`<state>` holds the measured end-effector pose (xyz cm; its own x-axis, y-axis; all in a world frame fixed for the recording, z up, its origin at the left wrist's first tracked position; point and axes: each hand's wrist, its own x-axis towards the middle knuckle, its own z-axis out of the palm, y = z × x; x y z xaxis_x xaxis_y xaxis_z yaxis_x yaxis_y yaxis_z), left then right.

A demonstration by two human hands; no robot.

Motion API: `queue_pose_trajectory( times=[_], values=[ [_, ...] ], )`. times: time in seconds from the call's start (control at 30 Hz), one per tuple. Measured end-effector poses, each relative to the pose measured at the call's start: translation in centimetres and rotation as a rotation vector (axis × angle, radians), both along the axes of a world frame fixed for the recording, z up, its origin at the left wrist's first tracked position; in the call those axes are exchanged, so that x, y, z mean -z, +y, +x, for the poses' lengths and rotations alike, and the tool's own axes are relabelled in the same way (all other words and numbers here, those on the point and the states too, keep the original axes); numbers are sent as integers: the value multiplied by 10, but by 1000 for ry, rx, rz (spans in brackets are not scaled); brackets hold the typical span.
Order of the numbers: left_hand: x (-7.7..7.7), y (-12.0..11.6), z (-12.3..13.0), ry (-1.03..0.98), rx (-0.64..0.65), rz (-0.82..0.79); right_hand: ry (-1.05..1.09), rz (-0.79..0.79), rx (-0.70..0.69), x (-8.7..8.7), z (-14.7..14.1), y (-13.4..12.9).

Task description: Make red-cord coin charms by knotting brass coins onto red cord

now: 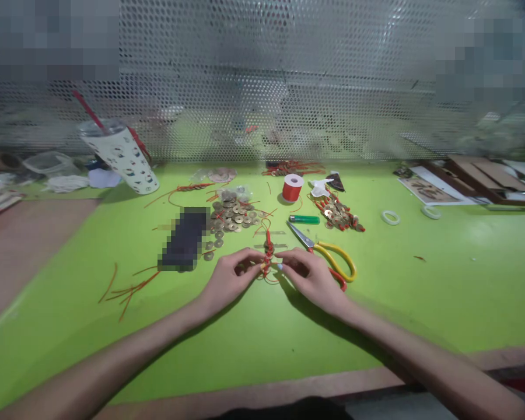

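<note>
Work position: the knotted red cord piece (269,246) lies on the green tabletop (420,309) directly between your two hands, its upper loop pointing away from you and its lower end at your fingertips. A few coins are tied into it.

Left hand (236,274): narrow, thumb and index finger closed on the lower part of the cord piece from its left side. Right hand (312,277): curled, thumb and index tips close together at the right side of the same part, the thumb at a thin red strand. You cannot tell from this view whether the strand is gripped.

Adjacent items: scissors (310,244) lie open-handled just beyond your right hand, blades pointing away and to the left; the red handle is partly hidden by that hand. Green lighter (304,220) beyond the scissors; red thread spool (293,188) upright, farther back. Loose coins (234,213) are heaped beyond your left hand, with a dark pixelated rectangle (184,239) to their left. Finished-looking coin strings (339,213) are bunched right of the lighter. Patterned cup (122,157) leans at far left, with a red straw.
</note>
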<state>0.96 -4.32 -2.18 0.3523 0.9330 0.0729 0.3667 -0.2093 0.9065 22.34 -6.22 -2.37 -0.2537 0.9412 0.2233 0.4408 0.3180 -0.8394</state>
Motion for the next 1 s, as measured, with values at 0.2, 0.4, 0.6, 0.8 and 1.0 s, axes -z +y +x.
queue_pose_trajectory(
  times=[0.2,0.4,0.6,0.8,1.0],
  values=[
    [8,-3,-8,167,56,331,-227,87,-77,2,4,1],
    [10,-4,-12,254,111,500,-295,63,-92,-2,7,1],
    [7,-5,-15,323,175,635,-333,53,-157,-9,10,1],
    [9,-7,-13,364,196,651,-317,78,-147,-1,2,2],
    [9,-6,-12,370,197,645,-322,84,-76,-3,2,2]
  ],
)
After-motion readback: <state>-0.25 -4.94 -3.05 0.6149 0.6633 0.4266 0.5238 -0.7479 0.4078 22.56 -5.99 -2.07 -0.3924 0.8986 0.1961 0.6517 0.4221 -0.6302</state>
